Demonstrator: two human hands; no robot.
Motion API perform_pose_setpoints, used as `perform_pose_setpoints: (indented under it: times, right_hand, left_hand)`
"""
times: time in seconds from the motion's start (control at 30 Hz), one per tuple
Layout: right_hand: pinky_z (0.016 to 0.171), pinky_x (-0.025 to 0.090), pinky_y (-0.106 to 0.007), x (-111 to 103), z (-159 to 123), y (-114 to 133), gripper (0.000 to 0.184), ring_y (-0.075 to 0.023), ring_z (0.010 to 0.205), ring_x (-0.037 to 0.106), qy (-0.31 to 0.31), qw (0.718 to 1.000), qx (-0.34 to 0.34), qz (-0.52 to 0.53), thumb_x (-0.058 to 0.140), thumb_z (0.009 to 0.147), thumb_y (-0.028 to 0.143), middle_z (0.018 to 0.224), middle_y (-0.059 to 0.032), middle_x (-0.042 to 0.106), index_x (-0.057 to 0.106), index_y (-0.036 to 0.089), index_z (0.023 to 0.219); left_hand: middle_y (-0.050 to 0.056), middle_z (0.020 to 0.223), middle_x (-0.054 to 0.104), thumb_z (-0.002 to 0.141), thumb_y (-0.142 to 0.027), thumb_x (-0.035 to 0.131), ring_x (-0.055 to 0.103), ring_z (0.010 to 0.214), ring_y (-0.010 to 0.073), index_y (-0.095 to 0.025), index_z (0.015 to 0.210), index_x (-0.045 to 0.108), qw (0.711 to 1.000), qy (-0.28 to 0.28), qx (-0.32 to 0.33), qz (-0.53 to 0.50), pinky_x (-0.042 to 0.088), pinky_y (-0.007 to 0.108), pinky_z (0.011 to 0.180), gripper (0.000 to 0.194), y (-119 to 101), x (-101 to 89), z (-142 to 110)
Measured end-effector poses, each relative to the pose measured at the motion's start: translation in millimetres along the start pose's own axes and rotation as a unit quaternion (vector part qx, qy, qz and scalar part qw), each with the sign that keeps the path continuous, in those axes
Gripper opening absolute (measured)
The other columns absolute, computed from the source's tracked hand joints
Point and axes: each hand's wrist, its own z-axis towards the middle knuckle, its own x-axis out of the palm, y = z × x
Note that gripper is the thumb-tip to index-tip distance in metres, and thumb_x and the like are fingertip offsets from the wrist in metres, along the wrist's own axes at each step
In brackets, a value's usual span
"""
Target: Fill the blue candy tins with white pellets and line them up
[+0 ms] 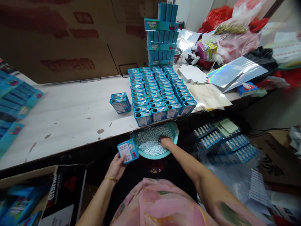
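Note:
My left hand (118,164) grips a small blue candy box (128,151), tilted beside the left rim of a light green basin (173,150). Many small white candies (150,147) fill that basin. Into them reaches my right hand (166,142); its fingertips are dark and partly hidden, so their closing cannot be made out. On the table edge just beyond the basin stand rows of blue boxes (158,114) with round dark holes in their tops. White pieces lie on some of those tops. A small separate group of the same boxes (120,105) stands to their left.
Stacked display trays of blue boxes (162,37) rise at the back of the white table (77,119). A big cardboard carton (70,40) stands behind. White card sheets (192,74) and plastic bags lie right. Filled trays (218,141) sit low right; an open carton (56,188) low left.

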Motion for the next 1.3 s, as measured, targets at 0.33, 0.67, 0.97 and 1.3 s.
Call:
perform_pose_setpoints:
  times: [0.33,0.67,0.97,1.3]
  right_hand:
    - [0.078,0.040,-0.024,-8.0,-5.0,-34.2,0.032,-0.0166,0.094,0.053,-0.037,0.981,-0.106,0.156,0.043,0.078,0.023,0.104,-0.0082,0.059,0.052,0.013,0.107]
    - [0.067,0.038,-0.024,-77.1,-52.6,-28.9,0.026,-0.0146,0.076,0.053,-0.050,0.942,-0.216,0.251,0.048,0.074,0.024,0.082,-0.0032,0.060,0.057,0.013,0.096]
    - [0.066,0.037,-0.023,-141.7,-58.8,9.7,0.025,-0.0191,0.084,0.056,-0.008,0.982,-0.185,-0.036,0.048,0.072,0.029,0.089,-0.0052,0.065,0.066,0.020,0.088]
    - [0.068,0.043,-0.035,-166.3,-69.2,46.8,0.029,-0.0263,0.087,0.058,-0.045,0.975,-0.141,-0.163,0.047,0.069,0.023,0.092,-0.0121,0.064,0.064,0.017,0.092]
  left_hand:
    - [0.006,0.099,0.058,0.055,-0.031,0.069,0.054,0.094,0.0201,-0.016,0.101,0.048,0.952,0.049,0.181,0.243,0.040,0.038,0.088,0.052,-12.9,12.4,30.5]
    - [0.004,0.090,0.057,0.061,-0.032,0.059,0.053,0.084,0.0179,-0.015,0.097,0.049,0.871,0.072,0.271,0.403,0.041,0.033,0.081,0.041,-7.8,40.8,48.4]
    - [0.006,0.093,0.057,0.059,-0.029,0.055,0.053,0.087,0.0202,-0.014,0.098,0.049,0.853,0.080,0.269,0.441,0.040,0.034,0.082,0.042,-7.2,65.6,45.3]
    - [0.004,0.089,0.056,0.057,-0.028,0.058,0.053,0.082,0.0199,-0.016,0.094,0.052,0.864,0.069,0.264,0.423,0.041,0.034,0.079,0.040,-6.1,74.9,48.0]
